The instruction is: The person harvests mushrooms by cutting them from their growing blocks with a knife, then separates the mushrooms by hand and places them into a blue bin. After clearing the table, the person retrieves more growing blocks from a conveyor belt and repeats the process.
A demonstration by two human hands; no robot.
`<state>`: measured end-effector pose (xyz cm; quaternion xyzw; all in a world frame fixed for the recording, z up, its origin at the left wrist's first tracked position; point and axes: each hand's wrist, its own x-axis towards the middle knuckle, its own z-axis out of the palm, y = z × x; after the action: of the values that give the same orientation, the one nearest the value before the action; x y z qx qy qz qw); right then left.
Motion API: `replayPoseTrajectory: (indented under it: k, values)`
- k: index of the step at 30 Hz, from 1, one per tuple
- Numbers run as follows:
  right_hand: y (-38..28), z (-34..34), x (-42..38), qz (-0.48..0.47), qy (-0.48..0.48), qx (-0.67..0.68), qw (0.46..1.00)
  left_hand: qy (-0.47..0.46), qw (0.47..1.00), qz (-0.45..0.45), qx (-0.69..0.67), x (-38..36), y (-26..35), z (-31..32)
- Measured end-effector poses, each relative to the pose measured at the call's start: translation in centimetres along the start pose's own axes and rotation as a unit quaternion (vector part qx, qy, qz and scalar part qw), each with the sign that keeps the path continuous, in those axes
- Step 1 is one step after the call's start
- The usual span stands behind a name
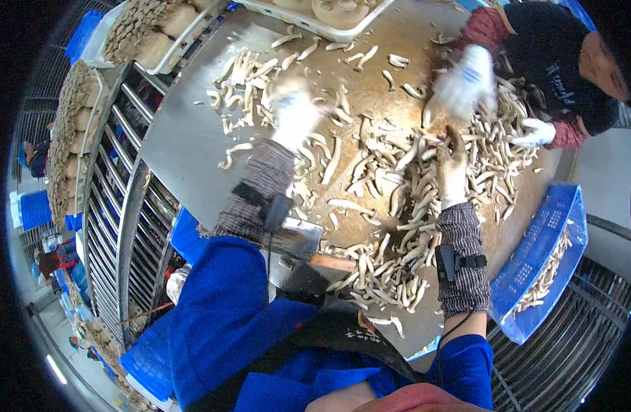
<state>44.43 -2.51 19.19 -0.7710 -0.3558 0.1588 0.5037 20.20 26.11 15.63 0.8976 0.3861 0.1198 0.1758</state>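
Observation:
Long pale mushrooms (pixel 405 165) lie heaped and scattered over the metal table (pixel 192 141). My left hand (pixel 295 113), in a white glove, is over the loose mushrooms at the table's left part; motion smears its fingers. On the right, my right hand (pixel 453 172) rests on the heap, its glove darkened at the fingertips. Its fingers are stretched out among the mushrooms, and no firm hold on one shows. Near my body, a wooden handle (pixel 333 262) lies beside more mushrooms, with what looks like a wide metal blade (pixel 302 230) to its left.
Across the table, a co-worker's gloved hands (pixel 533 132) are at the same heap, one blurred. A blue basket (pixel 538 257) with a liner holds mushrooms at right. White crates (pixel 322 27) stand at the far edge. A roller conveyor (pixel 116 178) runs along the left.

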Motion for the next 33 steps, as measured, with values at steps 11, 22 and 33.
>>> replayPoseTrajectory:
  k: [11,22,33]
  values:
    - [0.9,-5.5,-15.3,0.226,0.137,0.468,0.843,0.021,0.98,0.113,0.16,-3.2,-4.0,0.7]
    - [6.8,-20.0,-61.2,0.352,0.602,0.087,0.711,-0.272,0.802,0.038,-0.531,-16.1,16.2,2.6]
    - [3.4,-15.8,-46.5,0.179,0.399,-0.235,0.868,-0.385,0.579,-0.156,-0.702,-22.4,24.5,6.5]
